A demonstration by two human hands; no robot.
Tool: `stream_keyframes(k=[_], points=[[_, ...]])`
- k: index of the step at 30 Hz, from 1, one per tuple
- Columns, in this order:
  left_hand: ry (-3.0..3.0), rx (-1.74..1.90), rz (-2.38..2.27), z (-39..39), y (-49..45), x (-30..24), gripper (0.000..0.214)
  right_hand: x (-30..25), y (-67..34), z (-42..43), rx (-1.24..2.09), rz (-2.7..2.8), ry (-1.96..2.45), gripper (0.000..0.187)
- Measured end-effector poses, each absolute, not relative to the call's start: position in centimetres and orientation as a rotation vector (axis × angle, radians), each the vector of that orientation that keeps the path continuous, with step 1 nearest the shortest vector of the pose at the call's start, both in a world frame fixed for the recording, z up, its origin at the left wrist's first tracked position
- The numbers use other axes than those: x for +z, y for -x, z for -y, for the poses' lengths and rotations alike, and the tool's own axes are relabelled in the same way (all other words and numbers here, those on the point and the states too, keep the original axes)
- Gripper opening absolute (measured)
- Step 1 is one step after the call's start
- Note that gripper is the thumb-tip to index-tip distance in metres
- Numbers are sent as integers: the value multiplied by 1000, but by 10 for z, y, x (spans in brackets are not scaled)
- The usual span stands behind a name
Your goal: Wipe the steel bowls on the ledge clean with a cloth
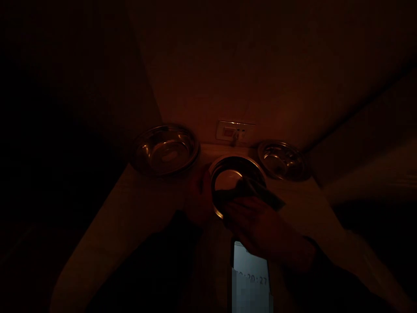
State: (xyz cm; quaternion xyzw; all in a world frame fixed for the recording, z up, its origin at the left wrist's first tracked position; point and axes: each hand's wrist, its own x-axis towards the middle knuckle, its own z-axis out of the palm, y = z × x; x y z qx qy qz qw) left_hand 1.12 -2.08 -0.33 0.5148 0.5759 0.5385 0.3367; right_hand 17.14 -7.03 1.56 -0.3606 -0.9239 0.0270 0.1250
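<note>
One lit phone (251, 261) lies nearest me, partly beneath my right hand (254, 217). That hand spans the near rim of the middle bowl (228, 179), against one dark, cloth-like piece (265, 193) that crosses the rim; whether its fingers close on it I cannot tell. My left hand (198, 195) curls at the bowl's left side, its grip too dark to judge. Strips of tabletop (302, 213) give both arms room before the slanting side edges. Three bowls in all: the left bowl (166, 152) and right bowl (283, 161) flank the far edges. Beyond: one socket plate (236, 130).
</note>
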Motion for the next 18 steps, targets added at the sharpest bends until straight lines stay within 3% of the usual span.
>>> stream_keyframes(k=[5, 12, 18], points=[[-1409, 1408, -1461, 22, -12, -5, 35, 11, -167, 72, 59, 2676, 1045, 33], [-1372, 1401, -1424, 14, -2, -6, 33, 24, -183, 66, 177, 2722, 1048, 23], [-1398, 1406, -1468, 23, -13, -5, 37, 12, -165, 72, 1, 2682, 1051, 32]])
